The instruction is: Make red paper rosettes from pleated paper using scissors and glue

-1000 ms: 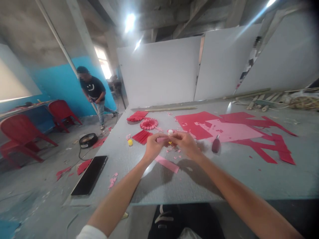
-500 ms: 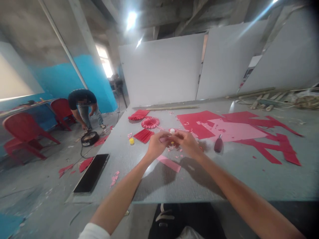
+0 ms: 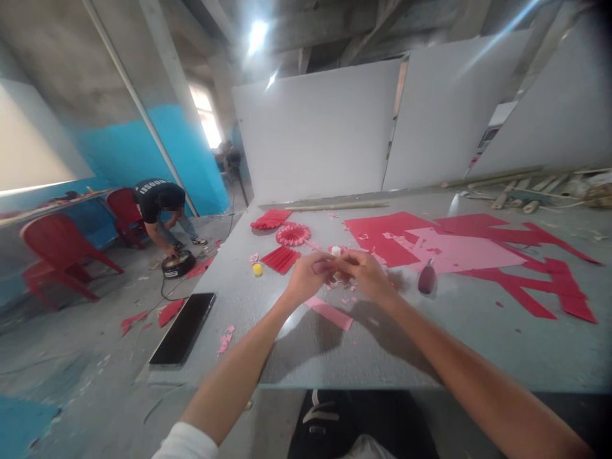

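Note:
My left hand [image 3: 306, 278] and my right hand [image 3: 366, 274] meet above the grey table [image 3: 373, 344], fingers pinched together. Between them I hold a small pink paper piece [image 3: 321, 266] and a glue stick with a white tip [image 3: 335, 252] and yellow body. Which hand holds which is hard to tell. A pink paper strip [image 3: 329, 313] lies on the table just below my hands. Small pink scraps lie under my fingers.
A yellow cap [image 3: 257, 269], folded red fans [image 3: 281, 259], a red rosette [image 3: 292, 234], red and pink sheets [image 3: 430, 245] and a dark red object [image 3: 426, 279] lie on the table. A black phone [image 3: 183, 327] rests at the left edge. A person [image 3: 160, 207] bends by red chairs [image 3: 60, 252].
My hands stay pinched together over the table. The camera has shifted slightly. The person at the left has bent down lower toward the round black object on the floor.

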`<state>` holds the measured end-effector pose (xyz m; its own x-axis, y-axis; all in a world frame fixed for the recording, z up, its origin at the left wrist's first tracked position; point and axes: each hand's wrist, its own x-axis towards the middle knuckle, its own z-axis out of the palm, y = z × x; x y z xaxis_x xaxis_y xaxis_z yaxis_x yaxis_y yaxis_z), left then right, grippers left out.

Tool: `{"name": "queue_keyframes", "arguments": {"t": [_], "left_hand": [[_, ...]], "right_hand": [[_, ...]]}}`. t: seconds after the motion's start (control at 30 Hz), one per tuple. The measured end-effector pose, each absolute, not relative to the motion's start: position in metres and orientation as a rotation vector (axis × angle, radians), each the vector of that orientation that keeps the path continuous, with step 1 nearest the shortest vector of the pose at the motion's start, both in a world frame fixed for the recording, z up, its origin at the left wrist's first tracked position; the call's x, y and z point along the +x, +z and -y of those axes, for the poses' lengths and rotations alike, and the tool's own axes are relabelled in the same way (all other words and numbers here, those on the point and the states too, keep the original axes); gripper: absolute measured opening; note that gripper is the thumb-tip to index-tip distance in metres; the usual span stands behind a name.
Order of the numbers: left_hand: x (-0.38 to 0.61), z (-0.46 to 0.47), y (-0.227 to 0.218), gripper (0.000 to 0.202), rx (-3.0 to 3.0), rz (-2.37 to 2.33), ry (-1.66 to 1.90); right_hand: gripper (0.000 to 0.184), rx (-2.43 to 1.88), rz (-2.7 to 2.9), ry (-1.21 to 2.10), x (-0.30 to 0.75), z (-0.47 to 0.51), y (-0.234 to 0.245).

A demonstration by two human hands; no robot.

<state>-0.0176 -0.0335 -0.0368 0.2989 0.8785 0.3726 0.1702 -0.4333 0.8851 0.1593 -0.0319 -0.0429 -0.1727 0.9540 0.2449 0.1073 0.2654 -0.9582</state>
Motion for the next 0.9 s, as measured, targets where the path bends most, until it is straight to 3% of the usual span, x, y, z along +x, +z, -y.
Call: {"name": "queue_keyframes", "arguments": {"t": [0.4, 0.9], "left_hand": [[-0.0168, 0.0359, -0.0382, 0.026, 1.740, -0.958, 1.201], [-0.0158, 0.0334, -0.0420, 0.024, 1.706, -0.968, 1.246]], "right_hand": [[0.032, -1.043, 1.589, 0.937, 0.1583, 0.0379, -0.0397], [0.042, -1.079, 1.654, 0.805, 0.1554, 0.0374, -0.0391]]}}
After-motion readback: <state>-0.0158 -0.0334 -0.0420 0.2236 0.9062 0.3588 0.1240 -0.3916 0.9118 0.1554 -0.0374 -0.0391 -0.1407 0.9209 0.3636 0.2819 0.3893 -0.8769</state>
